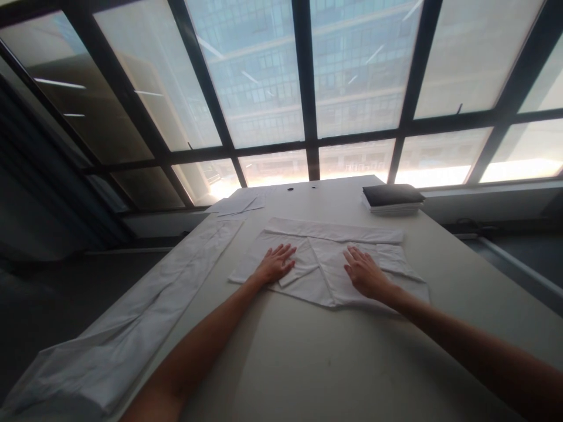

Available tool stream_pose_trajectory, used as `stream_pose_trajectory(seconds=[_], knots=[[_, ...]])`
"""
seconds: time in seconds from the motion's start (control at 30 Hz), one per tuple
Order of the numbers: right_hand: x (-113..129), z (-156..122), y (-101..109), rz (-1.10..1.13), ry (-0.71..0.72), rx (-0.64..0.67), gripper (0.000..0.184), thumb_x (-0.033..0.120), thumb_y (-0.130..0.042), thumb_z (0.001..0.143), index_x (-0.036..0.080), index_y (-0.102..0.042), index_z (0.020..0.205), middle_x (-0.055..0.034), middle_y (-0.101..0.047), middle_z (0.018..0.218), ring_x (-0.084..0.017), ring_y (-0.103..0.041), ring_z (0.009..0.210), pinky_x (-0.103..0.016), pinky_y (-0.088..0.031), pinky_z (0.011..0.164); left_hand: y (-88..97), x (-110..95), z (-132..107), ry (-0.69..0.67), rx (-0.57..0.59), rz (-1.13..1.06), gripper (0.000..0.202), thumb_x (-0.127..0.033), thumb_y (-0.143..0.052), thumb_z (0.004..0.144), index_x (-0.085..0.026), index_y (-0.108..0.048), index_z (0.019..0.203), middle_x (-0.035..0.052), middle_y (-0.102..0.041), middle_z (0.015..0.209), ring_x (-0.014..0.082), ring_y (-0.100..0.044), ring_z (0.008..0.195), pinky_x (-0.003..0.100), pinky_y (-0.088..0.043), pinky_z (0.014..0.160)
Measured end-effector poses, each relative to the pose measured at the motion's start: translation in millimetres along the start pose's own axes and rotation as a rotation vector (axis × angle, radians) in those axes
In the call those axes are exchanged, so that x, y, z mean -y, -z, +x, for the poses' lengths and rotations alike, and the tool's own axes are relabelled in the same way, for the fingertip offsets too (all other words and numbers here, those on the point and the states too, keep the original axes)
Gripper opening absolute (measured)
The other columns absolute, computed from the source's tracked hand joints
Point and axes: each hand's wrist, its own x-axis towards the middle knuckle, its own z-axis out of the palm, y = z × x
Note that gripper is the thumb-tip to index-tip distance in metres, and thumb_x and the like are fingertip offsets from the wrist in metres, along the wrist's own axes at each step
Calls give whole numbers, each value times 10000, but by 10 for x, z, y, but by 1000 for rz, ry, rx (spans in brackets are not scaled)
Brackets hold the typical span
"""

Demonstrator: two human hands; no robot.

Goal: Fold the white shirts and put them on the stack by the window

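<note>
A white cloth garment [325,264], partly folded with a diagonal seam and creases, lies on the white table [299,351]. Resting flat on its left part is my left hand [276,265], fingers spread, beside a small loose flap of the fabric. My right hand [363,271] lies on the right part with its fingers stretched out. Neither hand grips anything. A folded strip of the cloth runs along its far edge. What kind of garment it is I cannot tell.
Along the table's left edge stretches a long white cloth [145,310], with white sheets [240,203] beyond it. A stack of folded white pieces topped by a black one [393,195] stands at the far right. Large windows [356,64] rise behind the table.
</note>
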Motion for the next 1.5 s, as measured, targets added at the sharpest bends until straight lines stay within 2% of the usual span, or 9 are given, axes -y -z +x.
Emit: stream_pose_trajectory(seconds=[0.13,0.27,0.37,0.67,0.93,1.07,1.2,1.33,1.5], knots=[[247,63,-163,68,-39,70,618,426,-307,1038,104,-321,1565,-198,-200,1650,-327,-136,1531,-539,-167,1200,-50,-157,-55,61,-25,14,613,-557,-317,1022,-309,-293,1582,45,-246,1651,291,-194,1526,575,-169,1202],[124,-28,-284,53,13,71,634,467,-297,1034,129,-325,1570,-179,-213,1649,-296,-146,1532,-519,-112,1215,-111,-275,-101,105,-53,23,614,-549,-312,1024,-304,-285,1586,49,-248,1650,309,-199,1523,588,-164,1201],[26,-95,-294,47,35,68,639,478,-270,1036,142,-314,1577,-166,-194,1655,-281,-143,1534,-516,-106,1217,-127,-257,-122,92,-42,8,616,-545,-308,1026,-305,-268,1592,47,-236,1652,310,-187,1526,588,-155,1203],[-22,-214,-207,47,65,65,607,447,-320,1028,153,-370,1557,-146,-257,1638,-264,-197,1524,-502,-175,1220,-43,216,-402,57,32,8,622,-579,-222,1039,-296,-286,1588,21,-186,1662,275,-139,1539,528,-138,1220],[-295,-703,-100,92,211,92,579,462,-350,1043,223,-344,1570,-91,-255,1637,-240,-219,1516,-495,-216,1233,179,758,-1035,34,112,-42,614,-592,-241,1031,-331,-262,1586,-3,-167,1661,241,-140,1540,483,-110,1230],[-372,-920,30,144,220,105,554,421,-401,1033,259,-362,1561,-71,-287,1625,-246,-257,1503,-510,-234,1230,199,956,-1147,15,133,-72,616,-604,-254,1024,-337,-280,1578,-7,-165,1656,251,-134,1541,490,-93,1230],[-503,-1091,121,180,214,114,532,388,-414,1030,271,-388,1548,-58,-305,1618,-252,-273,1497,-500,-273,1220,190,1076,-1098,2,157,-81,617,-611,-301,1009,-352,-294,1569,-3,-190,1644,269,-165,1533,493,-143,1222],[-726,-1301,102,133,166,115,573,452,-400,1034,288,-309,1576,-54,-261,1631,-257,-231,1505,-522,-238,1225,212,1117,-1098,-9,152,-81,624,-616,-324,1000,-352,-303,1566,-5,-228,1628,276,-189,1525,477,-193,1214],[-929,-1530,86,87,116,90,581,453,-389,1032,242,-342,1571,-75,-283,1624,-261,-247,1500,-511,-282,1212,372,1106,-1202,-41,208,-158,774,-717,-462,910,-344,-299,1568,14,-220,1635,301,-161,1530,483,-194,1211]])
